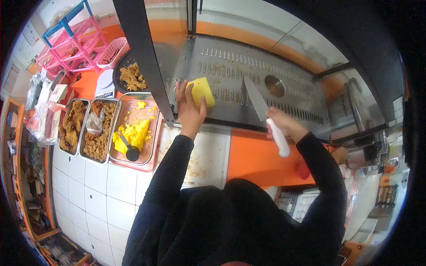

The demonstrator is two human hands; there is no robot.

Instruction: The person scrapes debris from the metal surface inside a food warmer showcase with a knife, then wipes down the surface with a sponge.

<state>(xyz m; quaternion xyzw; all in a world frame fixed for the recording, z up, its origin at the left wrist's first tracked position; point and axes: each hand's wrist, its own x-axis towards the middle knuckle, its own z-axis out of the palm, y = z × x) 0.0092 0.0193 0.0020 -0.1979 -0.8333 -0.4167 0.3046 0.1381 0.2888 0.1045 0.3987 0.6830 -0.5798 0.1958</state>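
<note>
My left hand (191, 106) grips a yellow sponge (202, 91) at the near left corner of a slotted metal tray floor (248, 57) inside a glass-sided cabinet. In my right hand (286, 122) is a large knife (256, 98) with a white handle. Its wide blade points away from me over the tray floor, its tip near the slots; whether it touches the metal I cannot tell. Brown crumbs and smears lie among the slots. Close to the blade is a round metal cup or hole (274, 85).
A black post (146, 57) stands left of my left hand. Beyond it are trays of fried chicken (73, 126), a tray of yellow food with a black scoop (132, 153), a kitchen scale (105, 84) and a pink rack (82, 44). A stained white board (208, 155) lies in front.
</note>
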